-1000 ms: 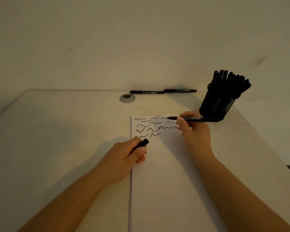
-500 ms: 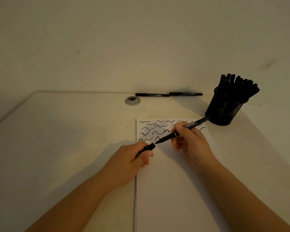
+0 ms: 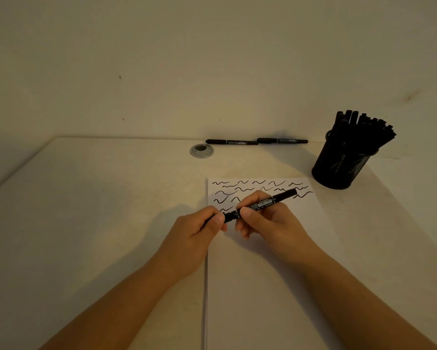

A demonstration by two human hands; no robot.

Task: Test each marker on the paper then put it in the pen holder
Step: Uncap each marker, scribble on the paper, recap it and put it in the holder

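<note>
Right fingers (image 3: 246, 212): curled round the barrel of a black marker (image 3: 262, 203), which is pinched between thumb and forefinger above the paper (image 3: 262, 274).
Left fingers (image 3: 218, 218): closed round the marker's near end, where the cap (image 3: 229, 216) is seen; whether the cap is fully seated cannot be told.
Right hand (image 3: 267, 224): held over the paper's upper half, with the forearm stretched across the sheet toward the viewer.
Left hand (image 3: 196, 233): held at the paper's left edge, just beside the right hand, both hands joined by the marker.
Marker: tilted, its far end pointed up and right across the paper toward the pen holder (image 3: 343, 165), apart from it.
Paper: laid flat on the table (image 3: 86, 210); its upper strip is covered with black squiggles (image 3: 242, 188), partly hidden by the hands.
Pen holder: a black mesh cup, stood just beyond the paper's upper right corner, filled with black markers (image 3: 363, 127) leaning right.
Spare markers (image 3: 256, 141): two laid end to end, well beyond the paper's top edge, against the wall.
Grommet (image 3: 201, 150): a round silver ring set in the table, beyond the paper's upper left corner, just beside the spare markers.
</note>
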